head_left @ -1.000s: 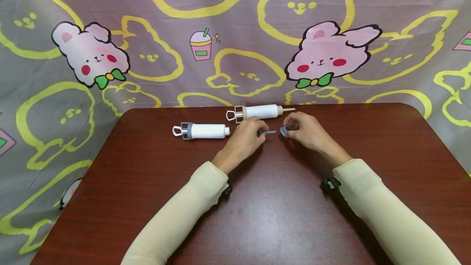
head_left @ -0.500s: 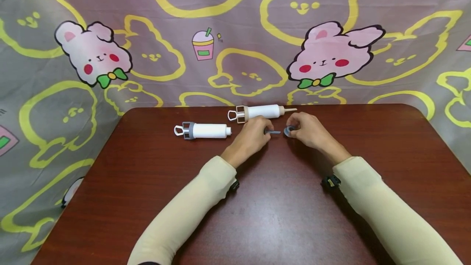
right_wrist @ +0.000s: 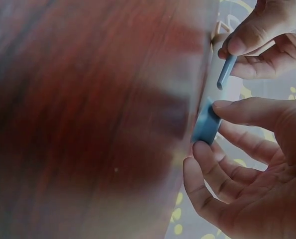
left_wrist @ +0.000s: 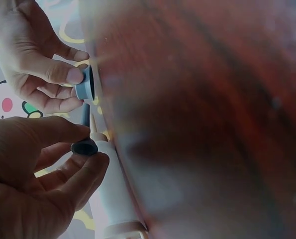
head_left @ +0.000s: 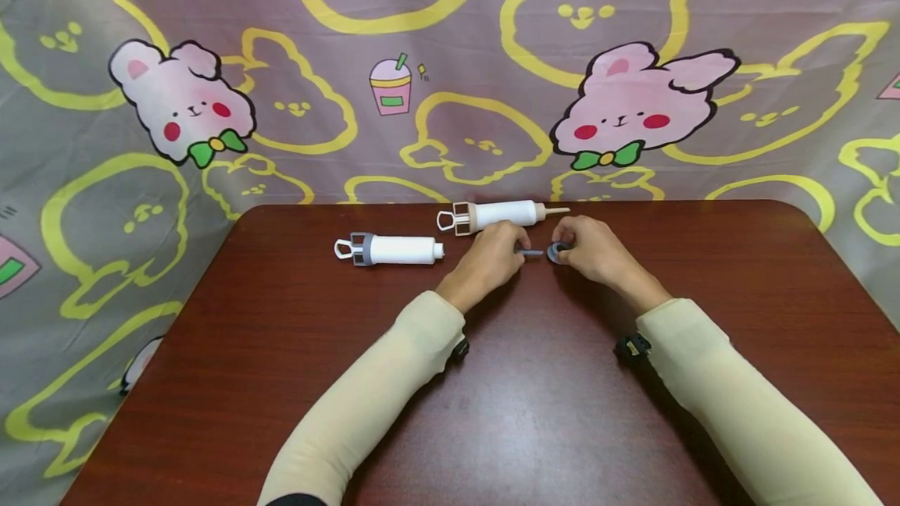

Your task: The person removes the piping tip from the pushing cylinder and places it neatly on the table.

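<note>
My left hand point(head_left: 488, 260) pinches a slim blue-grey nozzle point(right_wrist: 227, 72) by its wide, flared end. The thin tip points right, toward my other hand. Between thumb and fingers, my right hand point(head_left: 594, 248) holds a short blue-grey ring-shaped cap point(right_wrist: 206, 124) on edge. In the left wrist view the nozzle's tip comes right up to the cap's lower rim. Left of the hands lies a white syringe-like tube point(head_left: 402, 250) with a grey collar, a looped handle and a bare, short neck.
Behind the hands, near the table's far edge, lies a second white syringe-like tube point(head_left: 506, 213) with a tan collar and a long tan nozzle point(head_left: 557, 211). A patterned curtain point(head_left: 316, 100) hangs behind the dark red-brown table point(head_left: 281, 334).
My left hand has moved right with the nozzle, narrowing the gap to the cap. My right hand has stayed nearly in place, still holding the cap.
</note>
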Action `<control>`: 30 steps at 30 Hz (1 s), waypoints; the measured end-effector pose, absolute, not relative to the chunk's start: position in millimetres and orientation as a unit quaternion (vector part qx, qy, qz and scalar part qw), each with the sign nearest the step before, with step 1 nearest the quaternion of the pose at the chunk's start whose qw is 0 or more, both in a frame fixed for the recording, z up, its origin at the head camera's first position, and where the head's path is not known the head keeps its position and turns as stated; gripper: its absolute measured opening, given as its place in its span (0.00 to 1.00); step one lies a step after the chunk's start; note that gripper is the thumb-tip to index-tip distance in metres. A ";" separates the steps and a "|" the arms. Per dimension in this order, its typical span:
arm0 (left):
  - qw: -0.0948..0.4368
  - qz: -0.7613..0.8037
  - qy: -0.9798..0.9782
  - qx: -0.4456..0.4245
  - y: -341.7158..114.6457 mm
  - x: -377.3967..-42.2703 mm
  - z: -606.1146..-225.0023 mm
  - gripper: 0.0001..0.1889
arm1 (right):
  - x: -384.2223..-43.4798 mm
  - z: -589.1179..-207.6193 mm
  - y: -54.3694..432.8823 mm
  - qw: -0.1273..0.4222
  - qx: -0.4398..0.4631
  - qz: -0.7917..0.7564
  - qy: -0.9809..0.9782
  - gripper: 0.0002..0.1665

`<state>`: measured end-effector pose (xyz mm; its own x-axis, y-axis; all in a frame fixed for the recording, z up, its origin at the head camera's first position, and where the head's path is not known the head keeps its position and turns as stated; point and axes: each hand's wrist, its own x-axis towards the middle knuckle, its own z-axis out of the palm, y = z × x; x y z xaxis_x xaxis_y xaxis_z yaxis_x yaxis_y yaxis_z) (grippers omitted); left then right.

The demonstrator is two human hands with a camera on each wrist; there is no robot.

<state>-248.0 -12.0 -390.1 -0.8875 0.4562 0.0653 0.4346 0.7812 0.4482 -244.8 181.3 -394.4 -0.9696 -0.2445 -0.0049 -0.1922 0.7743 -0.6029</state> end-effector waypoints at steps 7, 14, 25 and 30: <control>0.039 0.226 0.946 0.229 -10.7 -250.4 -390.9 0.08 | -244.8 -393.5 181.3 0.053 -0.109 -0.312 0.942 0.08; 0.046 0.220 0.948 0.224 -9.4 -252.7 -391.5 0.07 | -244.6 -393.5 183.8 0.060 -0.106 -0.305 0.944 0.08; 0.045 0.202 0.952 0.227 -8.0 -254.3 -392.6 0.06 | -245.7 -394.2 185.0 0.065 -0.102 -0.307 0.944 0.09; 0.051 0.197 0.953 0.225 -6.9 -255.0 -393.3 0.05 | -245.5 -394.4 184.9 0.068 -0.100 -0.311 0.943 0.09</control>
